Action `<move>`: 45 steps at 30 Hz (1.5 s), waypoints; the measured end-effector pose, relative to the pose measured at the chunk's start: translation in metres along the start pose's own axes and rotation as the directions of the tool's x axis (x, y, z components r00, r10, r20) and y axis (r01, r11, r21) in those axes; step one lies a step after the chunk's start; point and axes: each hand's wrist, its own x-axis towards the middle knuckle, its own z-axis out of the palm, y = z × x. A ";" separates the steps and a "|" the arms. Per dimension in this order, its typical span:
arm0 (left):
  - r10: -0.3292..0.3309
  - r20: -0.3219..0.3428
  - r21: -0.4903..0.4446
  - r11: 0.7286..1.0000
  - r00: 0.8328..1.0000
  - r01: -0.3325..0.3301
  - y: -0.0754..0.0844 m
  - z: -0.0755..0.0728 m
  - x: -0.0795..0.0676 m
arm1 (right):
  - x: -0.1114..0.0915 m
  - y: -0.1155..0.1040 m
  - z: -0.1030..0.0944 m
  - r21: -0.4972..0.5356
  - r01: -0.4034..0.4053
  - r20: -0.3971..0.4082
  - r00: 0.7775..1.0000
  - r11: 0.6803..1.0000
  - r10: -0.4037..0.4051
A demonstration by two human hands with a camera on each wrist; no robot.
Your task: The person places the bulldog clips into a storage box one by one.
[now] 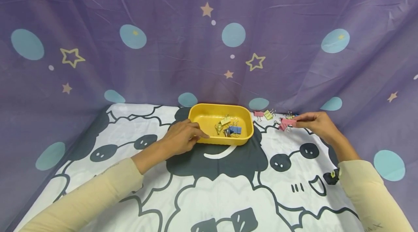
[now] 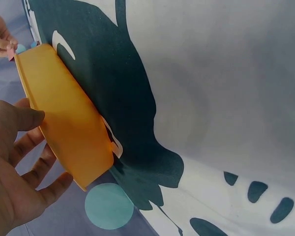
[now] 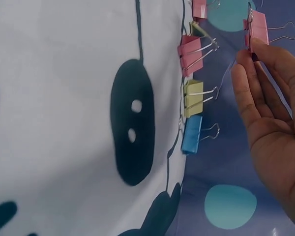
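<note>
Hanging behind everything, a purple curtain [image 1: 169,76] bore stars [image 1: 207,9] and pale blue ovals [image 1: 233,34]. Before it spread a white cloth [image 1: 222,188] printed with dark shapes [image 1: 281,162]. Two cream sleeves [image 1: 372,195] reached in over the cloth, one from each lower corner of the head view. A yellow tray [image 1: 205,122] sat level near the curtain, at the middle of the cloth's far edge. The left hand [image 1: 183,136] was at the tray's near left corner, grasping the rim, its thumb against the outer wall. The right hand [image 1: 320,123], off to the tray's right, was pinching a pink clip [image 3: 258,30] between thumb and fingertips. Near that clip, along the cloth's edge, lay two more pink clips [image 3: 191,56], a yellow clip [image 3: 193,101], a blue clip [image 3: 191,133] and a partly hidden yellowish clip [image 3: 200,29]. Inside the tray, close together, lay two yellow clips [image 1: 225,120], one blue clip [image 1: 236,129] and a darker clip [image 1: 226,132] whose colour was hard to tell.
</note>
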 end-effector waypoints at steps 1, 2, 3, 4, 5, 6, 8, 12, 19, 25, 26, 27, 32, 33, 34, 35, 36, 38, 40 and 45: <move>0.000 -0.001 -0.001 1.000 1.000 0.000 0.000 0.000 0.000 | 0.000 -0.002 0.000 0.005 0.002 0.001 1.000 1.000 -0.002; 0.001 -0.001 -0.002 1.000 1.000 -0.001 0.000 0.000 0.000 | 0.000 -0.004 0.001 0.009 0.005 0.002 1.000 1.000 -0.005; 0.000 -0.002 -0.004 1.000 1.000 0.000 0.001 0.000 0.000 | 0.001 -0.005 0.001 0.013 0.007 0.004 1.000 1.000 -0.007; -0.001 -0.002 -0.005 1.000 1.000 0.001 0.001 -0.001 0.000 | 0.001 -0.007 0.002 0.016 0.010 0.006 1.000 1.000 -0.010; 0.000 -0.003 -0.006 1.000 1.000 0.000 0.001 0.000 0.001 | 0.001 -0.009 0.002 0.019 0.013 0.007 1.000 1.000 -0.013; 0.001 -0.004 -0.007 1.000 1.000 -0.001 0.001 0.000 0.001 | 0.002 -0.011 0.003 0.022 0.017 0.009 1.000 1.000 -0.017; 0.001 -0.005 -0.007 1.000 1.000 -0.001 0.001 0.000 0.000 | 0.002 -0.015 0.004 0.037 0.027 0.018 0.999 0.999 -0.028; 0.002 -0.011 -0.006 1.000 1.000 -0.002 0.000 0.001 -0.001 | 0.004 -0.024 0.008 0.086 0.037 0.041 0.998 0.996 -0.040; 0.010 -0.025 -0.003 1.000 1.000 -0.010 -0.003 0.003 -0.002 | 0.008 -0.041 0.017 0.158 0.043 0.058 0.997 0.987 -0.053; 0.014 -0.019 0.002 1.000 1.000 -0.014 -0.002 0.003 -0.001 | 0.014 -0.051 0.027 0.164 0.088 0.053 0.994 0.983 -0.098; 0.013 -0.019 0.002 1.000 1.000 -0.013 -0.002 0.003 -0.001 | 0.015 -0.052 0.029 0.164 0.093 0.051 0.993 0.982 -0.102; 0.011 -0.018 0.002 1.000 1.000 -0.011 -0.002 0.003 -0.001 | 0.016 -0.054 0.031 0.164 0.097 0.052 0.993 0.982 -0.107; -0.002 -0.015 0.000 1.000 1.000 0.002 0.000 0.001 -0.001 | 0.021 -0.063 0.041 0.177 0.105 0.060 0.991 0.979 -0.117; -0.003 -0.013 -0.002 1.000 1.000 0.003 0.000 0.001 -0.001 | 0.021 -0.064 0.043 0.180 0.108 0.065 0.991 0.978 -0.121; -0.003 -0.012 -0.003 1.000 1.000 0.003 0.000 0.001 -0.001 | 0.022 -0.066 0.045 0.183 0.111 0.065 0.990 0.977 -0.125; 0.000 -0.011 -0.005 1.000 1.000 0.000 0.000 0.001 -0.001 | 0.022 -0.067 0.046 0.187 0.113 0.063 0.990 0.976 -0.127; 0.002 -0.011 -0.006 1.000 1.000 -0.003 -0.001 0.001 -0.001 | 0.023 -0.068 0.048 0.190 0.113 0.061 0.990 0.975 -0.127; 0.006 -0.007 -0.006 1.000 1.000 -0.007 -0.002 0.002 0.000 | 0.023 -0.070 0.050 0.197 0.116 0.062 0.989 0.973 -0.131; 0.010 -0.006 -0.007 1.000 1.000 -0.010 -0.002 0.002 0.000 | 0.024 -0.073 0.052 0.204 0.118 0.058 0.989 0.972 -0.132; 0.002 -0.010 -0.002 1.000 1.000 -0.002 -0.002 0.003 -0.001 | 0.028 -0.079 0.059 0.221 0.129 0.066 0.987 0.967 -0.147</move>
